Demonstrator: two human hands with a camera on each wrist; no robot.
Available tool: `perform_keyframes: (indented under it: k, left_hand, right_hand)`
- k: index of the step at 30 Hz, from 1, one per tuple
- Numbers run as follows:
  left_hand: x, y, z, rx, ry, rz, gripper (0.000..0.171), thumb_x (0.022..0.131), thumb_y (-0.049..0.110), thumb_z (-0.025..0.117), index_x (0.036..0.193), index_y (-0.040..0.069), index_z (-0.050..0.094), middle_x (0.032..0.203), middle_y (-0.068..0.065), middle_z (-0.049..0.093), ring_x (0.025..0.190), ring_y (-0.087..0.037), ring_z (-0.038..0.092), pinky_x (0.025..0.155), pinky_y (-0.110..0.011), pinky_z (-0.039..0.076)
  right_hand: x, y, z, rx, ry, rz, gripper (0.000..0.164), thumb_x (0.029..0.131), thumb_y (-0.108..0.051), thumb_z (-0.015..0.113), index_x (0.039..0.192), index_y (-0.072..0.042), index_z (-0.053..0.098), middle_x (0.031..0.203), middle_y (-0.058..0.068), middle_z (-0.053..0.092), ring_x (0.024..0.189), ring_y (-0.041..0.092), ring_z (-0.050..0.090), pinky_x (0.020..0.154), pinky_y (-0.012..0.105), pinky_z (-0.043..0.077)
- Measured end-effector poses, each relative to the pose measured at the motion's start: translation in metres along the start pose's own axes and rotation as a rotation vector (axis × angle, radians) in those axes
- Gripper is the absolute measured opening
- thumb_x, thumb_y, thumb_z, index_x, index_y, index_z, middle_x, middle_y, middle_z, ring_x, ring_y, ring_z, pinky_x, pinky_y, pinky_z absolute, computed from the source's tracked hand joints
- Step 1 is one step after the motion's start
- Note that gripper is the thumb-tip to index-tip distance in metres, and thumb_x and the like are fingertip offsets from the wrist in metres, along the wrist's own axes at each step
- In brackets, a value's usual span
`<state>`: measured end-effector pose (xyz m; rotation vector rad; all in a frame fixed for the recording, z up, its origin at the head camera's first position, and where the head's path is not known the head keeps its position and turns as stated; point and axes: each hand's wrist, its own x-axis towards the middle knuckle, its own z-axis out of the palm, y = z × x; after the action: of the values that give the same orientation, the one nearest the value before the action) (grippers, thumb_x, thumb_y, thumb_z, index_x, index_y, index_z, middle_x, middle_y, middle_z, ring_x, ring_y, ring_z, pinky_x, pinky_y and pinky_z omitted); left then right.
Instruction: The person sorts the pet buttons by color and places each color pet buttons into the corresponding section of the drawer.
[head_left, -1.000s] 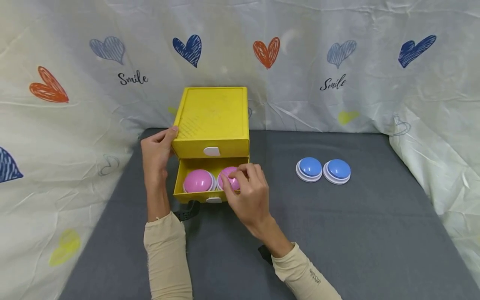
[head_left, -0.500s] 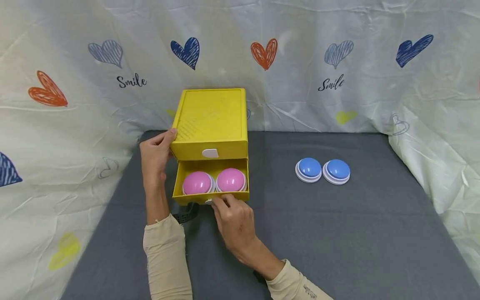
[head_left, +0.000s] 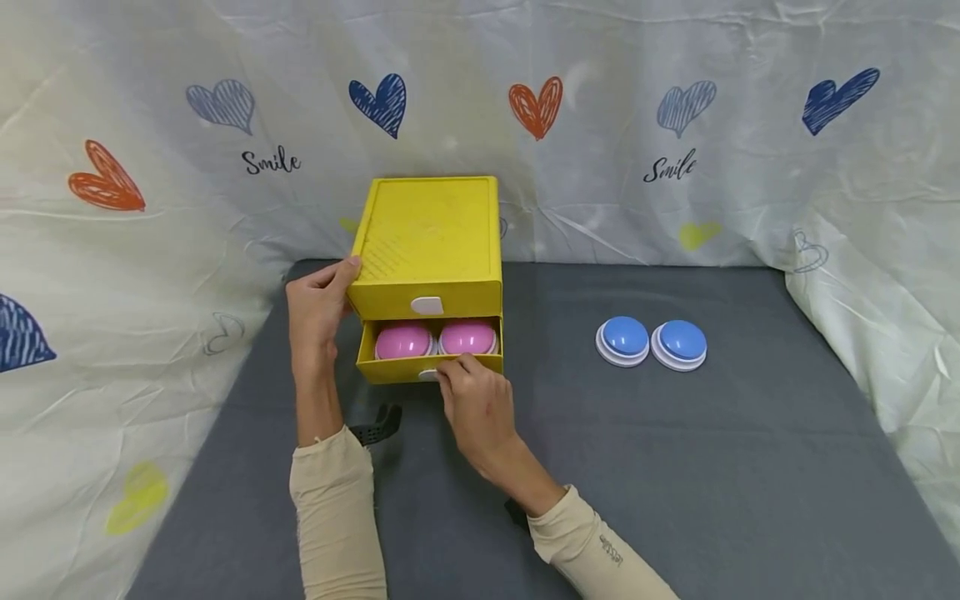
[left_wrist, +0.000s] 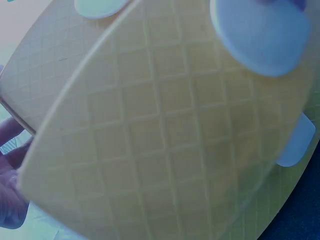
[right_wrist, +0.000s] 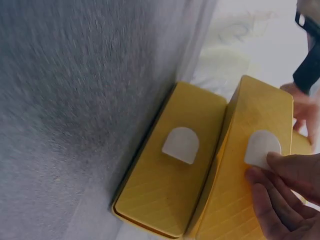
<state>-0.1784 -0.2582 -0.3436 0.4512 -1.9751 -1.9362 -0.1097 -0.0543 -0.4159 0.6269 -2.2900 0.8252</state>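
A yellow drawer box stands at the back of the table. Its middle drawer is partly out and holds two pink dome-shaped push buttons on white bases, their rear parts hidden under the drawer above. My right hand pinches that drawer's white pull tab between thumb and fingers. At the box's upper left front corner, my left hand grips the side, thumb near the top edge. In the left wrist view the drawer front fills the middle, my left fingers showing at the left edge.
Two blue dome push buttons on white bases sit side by side on the grey cloth, right of the box. Below the pulled-out drawer is a closed drawer. A white curtain printed with hearts hangs behind and at both sides.
My right hand has left the right pink button, taken the drawer's pull tab and pushed the drawer partway in. My left hand keeps its hold on the box.
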Motion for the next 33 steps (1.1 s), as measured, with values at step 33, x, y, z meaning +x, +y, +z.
perform_keyframes:
  k: [33]
  left_hand:
    - [0.001, 0.001, -0.002, 0.012, -0.006, -0.005, 0.041, 0.072, 0.043, 0.075, 0.100, 0.013, 0.073, 0.097, -0.006, 0.067, 0.082, -0.016, 0.064, 0.070, -0.024, 0.053]
  right_hand:
    - [0.029, 0.030, 0.027, 0.027, -0.048, 0.141, 0.013, 0.077, -0.022, 0.075, 0.074, -0.013, 0.067, 0.069, -0.004, 0.061, 0.058, 0.009, 0.057, 0.054, 0.027, 0.049]
